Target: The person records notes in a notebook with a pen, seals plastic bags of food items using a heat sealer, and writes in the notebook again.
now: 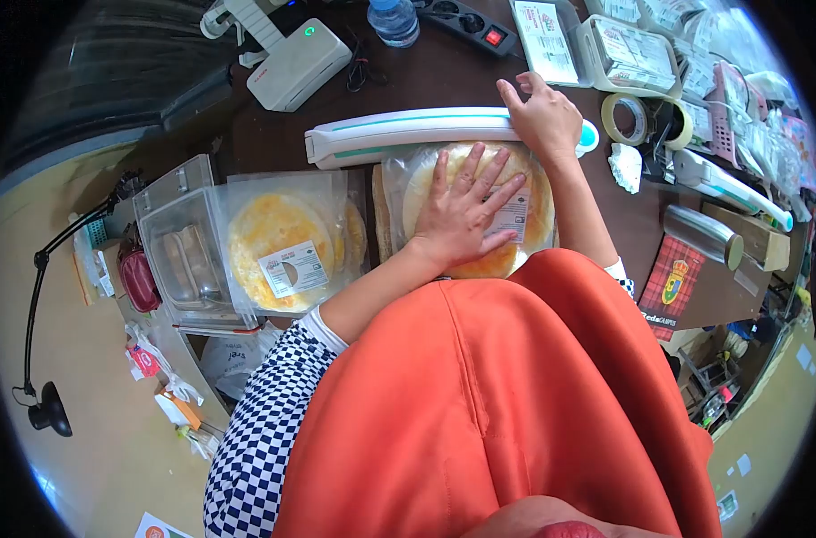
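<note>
My left hand lies flat, fingers spread, on a round flatbread or tortilla-like food in a clear plastic bag with a printed label. Along the bag's far edge lies a long white bag sealer with a teal stripe. Over the sealer's right part is my right hand, thumb and fingers apart; whether it presses on the sealer is hard to tell. To the left, more bagged round flatbreads lie together, the front one labelled.
A clear plastic container stands at the left. Behind are a white device, a water bottle and a power strip. Right: label trays, tape rolls, a second white sealer and a metal cylinder.
</note>
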`<action>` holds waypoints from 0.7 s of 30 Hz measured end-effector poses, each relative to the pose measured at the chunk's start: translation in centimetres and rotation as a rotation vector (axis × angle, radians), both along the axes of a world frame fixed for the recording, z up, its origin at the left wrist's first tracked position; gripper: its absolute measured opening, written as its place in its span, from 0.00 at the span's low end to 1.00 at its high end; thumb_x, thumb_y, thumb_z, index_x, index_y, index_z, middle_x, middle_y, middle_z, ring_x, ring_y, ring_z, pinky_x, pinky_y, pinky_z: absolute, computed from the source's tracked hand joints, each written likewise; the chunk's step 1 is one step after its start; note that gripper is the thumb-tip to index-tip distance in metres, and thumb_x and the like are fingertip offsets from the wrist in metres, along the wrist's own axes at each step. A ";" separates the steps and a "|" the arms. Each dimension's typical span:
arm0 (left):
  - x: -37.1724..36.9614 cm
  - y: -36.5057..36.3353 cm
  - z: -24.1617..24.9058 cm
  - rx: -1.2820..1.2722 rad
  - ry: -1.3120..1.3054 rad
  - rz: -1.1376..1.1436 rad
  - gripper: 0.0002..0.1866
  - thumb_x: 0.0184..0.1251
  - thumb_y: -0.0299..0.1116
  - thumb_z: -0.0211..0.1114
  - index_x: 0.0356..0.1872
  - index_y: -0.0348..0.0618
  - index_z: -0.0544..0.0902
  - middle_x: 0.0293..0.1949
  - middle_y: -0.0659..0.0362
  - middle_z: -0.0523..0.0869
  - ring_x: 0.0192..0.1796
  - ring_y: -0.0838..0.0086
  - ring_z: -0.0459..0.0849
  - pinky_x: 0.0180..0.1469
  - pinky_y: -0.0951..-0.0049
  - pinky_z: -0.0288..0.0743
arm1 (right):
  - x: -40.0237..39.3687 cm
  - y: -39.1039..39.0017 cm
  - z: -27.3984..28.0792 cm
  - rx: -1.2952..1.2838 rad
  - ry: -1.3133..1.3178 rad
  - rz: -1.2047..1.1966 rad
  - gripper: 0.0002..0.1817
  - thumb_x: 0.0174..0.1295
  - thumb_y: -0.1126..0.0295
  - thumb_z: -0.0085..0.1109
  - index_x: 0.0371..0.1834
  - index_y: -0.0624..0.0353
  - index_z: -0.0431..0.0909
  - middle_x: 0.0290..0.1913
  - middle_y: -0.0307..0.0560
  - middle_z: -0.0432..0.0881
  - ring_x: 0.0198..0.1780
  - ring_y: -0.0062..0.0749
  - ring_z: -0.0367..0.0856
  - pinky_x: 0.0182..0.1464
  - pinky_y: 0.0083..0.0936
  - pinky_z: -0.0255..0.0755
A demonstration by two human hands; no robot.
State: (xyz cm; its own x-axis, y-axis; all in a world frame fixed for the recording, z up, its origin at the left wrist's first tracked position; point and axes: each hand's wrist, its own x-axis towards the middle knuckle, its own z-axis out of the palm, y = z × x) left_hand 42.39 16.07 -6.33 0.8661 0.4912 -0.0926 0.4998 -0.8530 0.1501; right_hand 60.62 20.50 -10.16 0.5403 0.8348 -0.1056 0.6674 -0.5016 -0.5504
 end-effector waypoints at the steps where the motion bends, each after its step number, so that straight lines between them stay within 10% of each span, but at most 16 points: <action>1: 0.0 0.0 0.0 -0.004 -0.001 0.003 0.38 0.51 0.64 0.56 0.65 0.69 0.62 0.71 0.61 0.53 0.73 0.60 0.46 0.67 0.42 0.31 | 0.0 0.0 -0.1 -0.007 0.004 0.000 0.28 0.56 0.42 0.47 0.47 0.52 0.77 0.38 0.52 0.83 0.44 0.45 0.81 0.47 0.36 0.71; 21: 0.3 0.2 0.2 -0.028 0.006 -0.002 0.38 0.52 0.64 0.54 0.66 0.67 0.61 0.71 0.61 0.51 0.73 0.59 0.44 0.67 0.42 0.26 | 0.3 0.3 0.1 -0.076 -0.017 -0.002 0.20 0.54 0.46 0.49 0.38 0.45 0.83 0.37 0.41 0.84 0.41 0.40 0.82 0.45 0.33 0.73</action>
State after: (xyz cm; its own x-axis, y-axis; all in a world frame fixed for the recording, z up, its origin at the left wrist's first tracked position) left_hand 42.69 16.23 -6.15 0.8666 0.4864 -0.1115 0.4989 -0.8496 0.1711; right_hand 60.88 20.85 -10.10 0.5444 0.8235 -0.1594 0.6751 -0.5430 -0.4994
